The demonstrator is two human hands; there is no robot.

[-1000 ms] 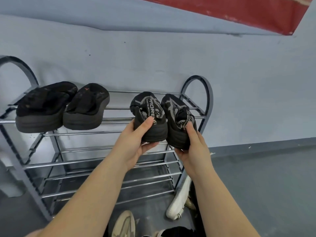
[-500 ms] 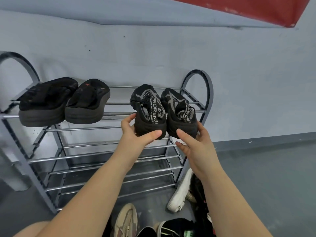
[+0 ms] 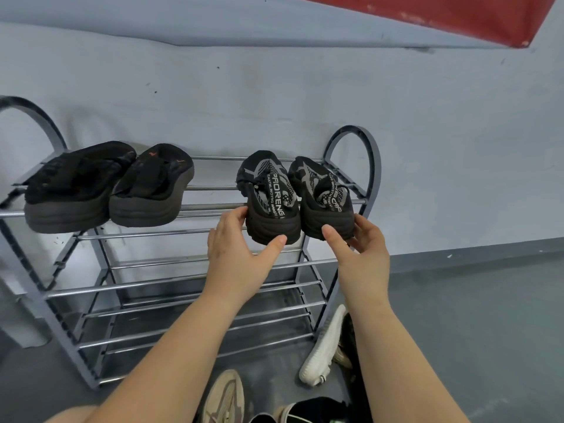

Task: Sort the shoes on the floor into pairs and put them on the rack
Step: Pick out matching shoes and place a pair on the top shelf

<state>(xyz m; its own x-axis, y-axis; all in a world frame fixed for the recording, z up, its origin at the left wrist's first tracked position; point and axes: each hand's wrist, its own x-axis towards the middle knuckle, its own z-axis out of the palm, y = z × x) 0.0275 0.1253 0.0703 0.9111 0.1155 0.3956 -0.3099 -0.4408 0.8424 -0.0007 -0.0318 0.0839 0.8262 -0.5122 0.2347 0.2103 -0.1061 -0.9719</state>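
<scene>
A pair of black sneakers with grey patterned uppers sits on the right of the top shelf of the metal shoe rack, heels toward me. My left hand cups the heel of the left sneaker, thumb under it and fingers on its left side. In the same way my right hand holds the heel of the right sneaker. Two black slippers lie side by side on the left of that shelf.
The lower shelves hold no shoes. On the floor by the rack's right foot a white sneaker leans against a dark shoe. A beige sneaker and a black shoe lie at the bottom edge. Grey wall behind, open floor right.
The two sneakers went from being held at the shelf's front onto the top rails, toes toward the wall. My grip has loosened and both hands have slid back to the heels.
</scene>
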